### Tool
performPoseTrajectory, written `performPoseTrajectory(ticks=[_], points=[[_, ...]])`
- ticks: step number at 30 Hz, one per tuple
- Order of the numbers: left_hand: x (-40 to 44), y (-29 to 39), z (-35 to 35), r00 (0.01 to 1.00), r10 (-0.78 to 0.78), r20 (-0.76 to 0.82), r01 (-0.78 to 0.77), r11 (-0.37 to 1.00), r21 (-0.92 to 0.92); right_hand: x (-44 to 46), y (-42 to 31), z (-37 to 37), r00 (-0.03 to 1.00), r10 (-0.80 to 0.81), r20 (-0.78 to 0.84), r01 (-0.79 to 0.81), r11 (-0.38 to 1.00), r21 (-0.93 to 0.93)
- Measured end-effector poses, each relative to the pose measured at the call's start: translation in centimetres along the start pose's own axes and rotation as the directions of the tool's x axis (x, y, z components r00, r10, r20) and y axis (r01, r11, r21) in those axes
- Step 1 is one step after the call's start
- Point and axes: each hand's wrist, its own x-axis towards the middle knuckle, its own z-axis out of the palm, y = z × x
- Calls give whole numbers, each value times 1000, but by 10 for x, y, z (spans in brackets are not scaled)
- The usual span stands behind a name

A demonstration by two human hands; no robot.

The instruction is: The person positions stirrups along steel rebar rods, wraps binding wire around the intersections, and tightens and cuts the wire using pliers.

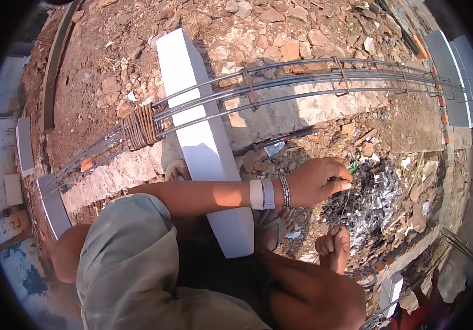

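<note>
Seemingly for ground clearance, rebar cage [144, 127] is passed over white block [199, 148]. Left hand [316, 181] is pinched closed, right hand [334, 246] curled; contents can't be told.

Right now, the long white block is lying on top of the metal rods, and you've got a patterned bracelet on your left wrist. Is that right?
Not quite: the head view shows the metal rods crossing over the long white block. The patterned bracelet is on my left wrist.
</note>
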Motion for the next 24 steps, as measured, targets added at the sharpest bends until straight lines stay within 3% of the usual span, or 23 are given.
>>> performPoseTrajectory(ticks=[2,4,6,8,10,12,15,18,19,23,24], points=[[-4,13,-20,984,14,177,-54,973,225,1,2,-2,1000,-21,-2,21,999,-39],[-11,39,-54,937,-38,348,-146,861,488,1,-2,-6,1000,-31,-4,30,990,-136],[-23,46,-102,865,124,485,-441,650,620,2,-7,-12,999,-31,-28,25,980,-196],[-41,72,-153,853,87,514,-463,579,671,8,-13,-13,997,-42,-62,29,977,-210],[-66,109,-197,900,-122,419,-331,434,838,8,-20,-15,993,-28,-114,6,982,-190],[-102,127,-236,921,-337,193,-71,343,937,11,-23,-26,992,-26,-124,-1,977,-213],[-156,132,-277,879,-454,-143,230,141,963,16,-36,-36,990,7,-140,-47,957,-286],[-191,102,-297,883,-433,-180,235,75,969,22,-46,-31,985,-4,-174,-55,941,-333],[-196,90,-296,880,-431,-199,262,91,961,22,-50,-31,983,-13,-185,-54,935,-350],[-201,42,-287,934,-179,-309,346,240,907,24,-64,-33,967,-50,-251,-56,915,-401],[-202,40,-289,928,-187,-321,357,216,909,24,-67,-34,961,-65,-267,-54,909,-414]])
